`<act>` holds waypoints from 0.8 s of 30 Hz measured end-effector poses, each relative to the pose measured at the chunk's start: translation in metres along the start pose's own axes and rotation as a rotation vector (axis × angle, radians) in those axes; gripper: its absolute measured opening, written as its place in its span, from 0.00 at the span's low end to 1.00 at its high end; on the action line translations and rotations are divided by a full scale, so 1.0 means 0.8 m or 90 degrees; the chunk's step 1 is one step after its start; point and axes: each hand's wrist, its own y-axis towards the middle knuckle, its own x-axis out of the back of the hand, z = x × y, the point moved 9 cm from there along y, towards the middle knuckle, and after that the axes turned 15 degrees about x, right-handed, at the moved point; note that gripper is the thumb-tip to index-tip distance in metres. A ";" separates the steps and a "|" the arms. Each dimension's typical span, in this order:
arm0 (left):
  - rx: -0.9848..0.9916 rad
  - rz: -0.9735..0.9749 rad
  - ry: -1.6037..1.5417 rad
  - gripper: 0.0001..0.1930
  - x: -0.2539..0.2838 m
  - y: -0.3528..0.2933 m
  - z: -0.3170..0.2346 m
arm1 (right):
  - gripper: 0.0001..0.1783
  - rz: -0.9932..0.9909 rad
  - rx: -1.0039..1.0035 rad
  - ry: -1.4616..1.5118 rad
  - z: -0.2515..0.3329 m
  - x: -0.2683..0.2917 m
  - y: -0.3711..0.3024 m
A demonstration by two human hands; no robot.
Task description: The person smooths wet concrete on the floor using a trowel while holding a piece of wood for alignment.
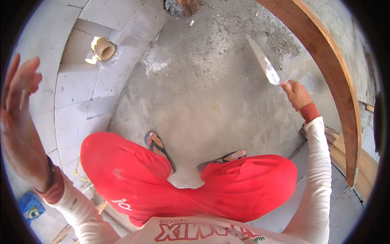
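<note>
My right hand [297, 96] is closed around the handle of a trowel [265, 65], out to the right over the grey concrete floor [195, 97]. Its long pointed blade, smeared with pale mortar, aims toward the far side, where the floor looks rough and crumbly. Raised at the far left, my left hand [25, 134] holds nothing, its fingers stretched out in front of the pale block wall [75, 91]. From this view I cannot tell whether that palm touches the blocks. Both sleeves are white with red cuffs.
A tan pipe stub [105, 49] sticks out of a gap in the left wall. On the right a long brown wooden board [325, 53] arcs past my right arm. My sandalled feet [156, 146] stand on the floor. A blue bag [30, 207] lies at lower left.
</note>
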 end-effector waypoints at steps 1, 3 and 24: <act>0.115 -0.016 -0.118 0.36 -0.024 -0.019 0.006 | 0.28 -0.089 0.247 -0.155 0.019 -0.022 -0.008; 0.170 0.009 -0.155 0.36 -0.053 -0.048 0.021 | 0.24 0.039 0.234 -0.070 0.090 -0.118 -0.037; 0.382 -0.237 -0.958 0.24 -0.033 -0.152 0.212 | 0.23 -0.038 -0.099 0.030 0.098 -0.118 -0.021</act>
